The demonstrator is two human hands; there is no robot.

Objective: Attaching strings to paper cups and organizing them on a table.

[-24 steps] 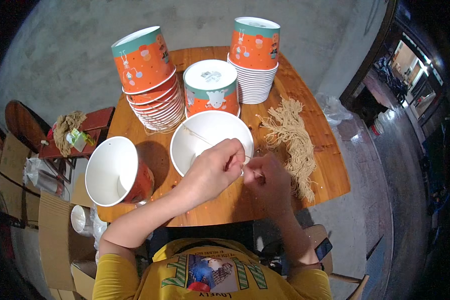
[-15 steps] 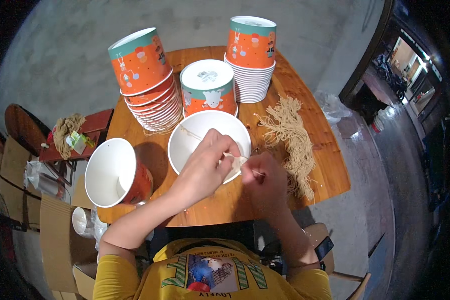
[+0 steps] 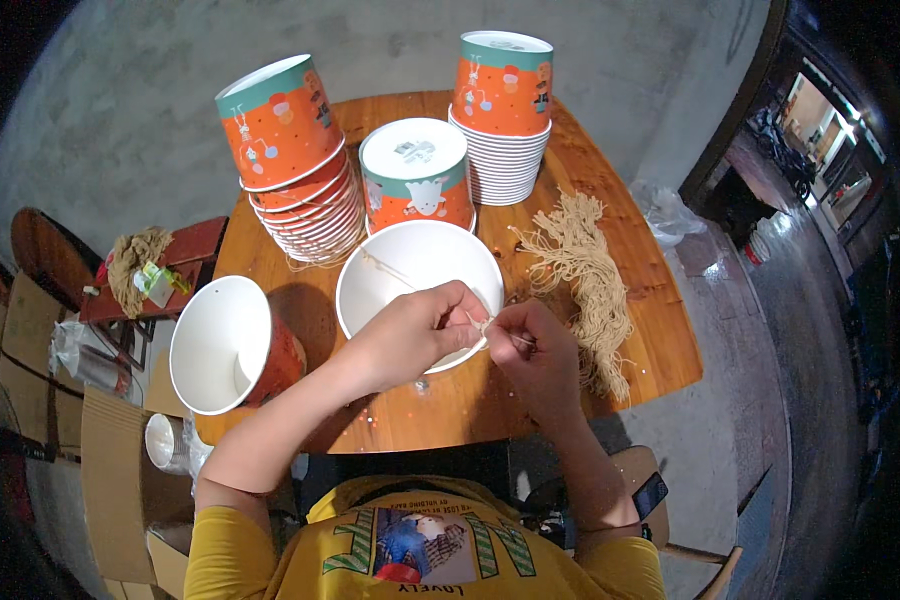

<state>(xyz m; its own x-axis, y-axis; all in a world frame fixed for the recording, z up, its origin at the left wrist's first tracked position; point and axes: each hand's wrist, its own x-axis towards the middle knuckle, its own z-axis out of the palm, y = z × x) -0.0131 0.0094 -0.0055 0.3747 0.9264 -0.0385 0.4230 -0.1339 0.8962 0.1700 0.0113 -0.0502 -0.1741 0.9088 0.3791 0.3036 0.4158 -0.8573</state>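
Note:
Both hands meet over the near right rim of an open paper bucket (image 3: 370,300), white inside. My left hand (image 3: 410,332) pinches a thin beige string (image 3: 482,324) between thumb and fingers. My right hand (image 3: 538,355) grips the same string just beside it, and a short end sticks out past its fingers. Another stretch of string runs inside the bucket toward its far left wall. Exactly how the string is looped at the fingertips is too small to tell. A thick hank of beige string (image 3: 595,300) lies to the right of my right hand.
Upside-down orange buckets stand in a left stack (image 3: 280,125), a right stack (image 3: 505,95) and a middle one (image 3: 417,185). An open bucket (image 3: 215,350) sits at the table's left. The wooden table (image 3: 660,350) has a curved right edge; a red stool (image 3: 190,250) stands at left.
My left hand has moved slightly down, its fingers now closer to my right hand's. My right hand has turned a little, showing more of its fingers. The buckets and hank stay put.

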